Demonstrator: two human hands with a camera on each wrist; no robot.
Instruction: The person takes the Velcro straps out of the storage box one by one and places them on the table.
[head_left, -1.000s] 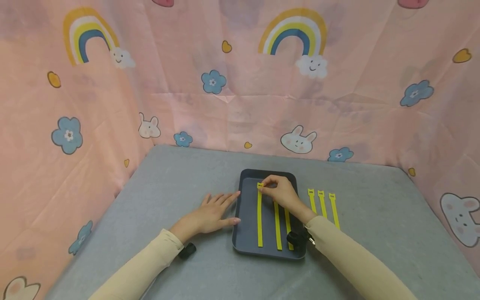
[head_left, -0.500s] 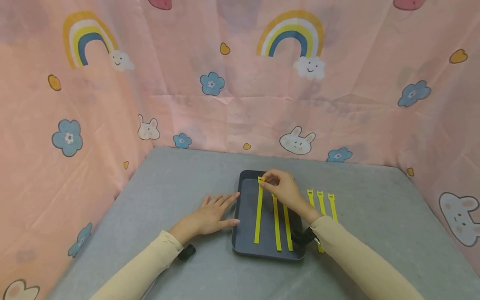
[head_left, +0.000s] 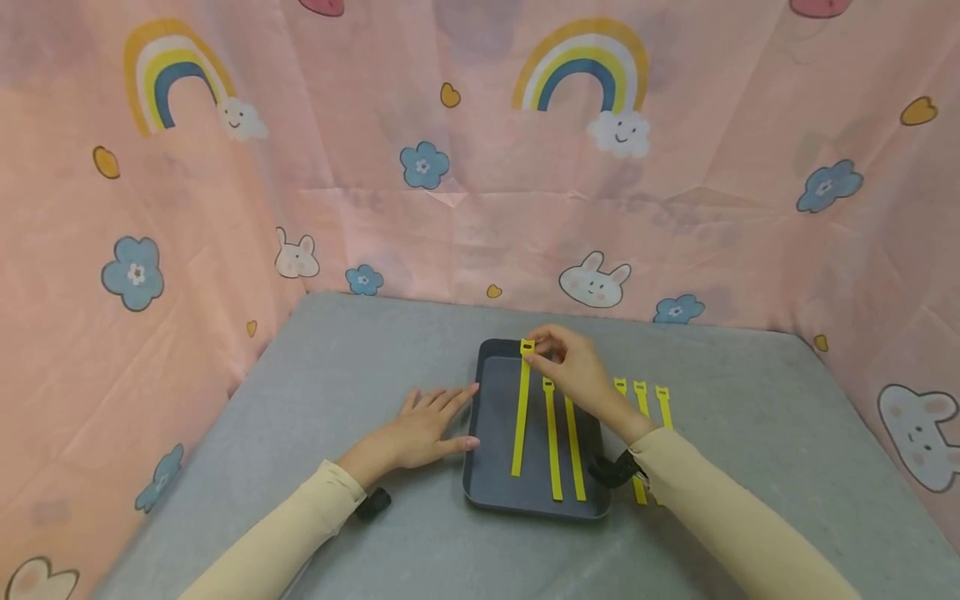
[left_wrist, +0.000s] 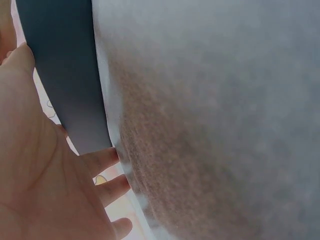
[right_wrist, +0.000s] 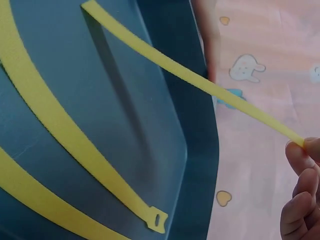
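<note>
My right hand (head_left: 576,371) pinches a yellow hook-and-loop cable tie (head_left: 521,417) by its slotted head, between thumb and index finger. In the right wrist view this cable tie (right_wrist: 185,76) slants up from the tray floor, casting a shadow, its tail end low. Below it is the dark grey tray (head_left: 491,450). Two more yellow cable ties (head_left: 552,442) lie lengthwise inside, to the right of the held one. My left hand (head_left: 420,433) rests beside the tray, fingers spread and fairly straight, fingertips touching the tray's left wall (left_wrist: 70,75).
Three further yellow cable ties (head_left: 663,404) lie side by side on the grey table (head_left: 360,358), right of the tray and partly hidden by my right forearm. A pink printed cloth (head_left: 480,225) hangs behind and along both sides of the table.
The pinched cable tie's head has risen from the tray and moved toward the far rim with my right hand; its tail has shifted away from the near side. My left hand stays in place.
</note>
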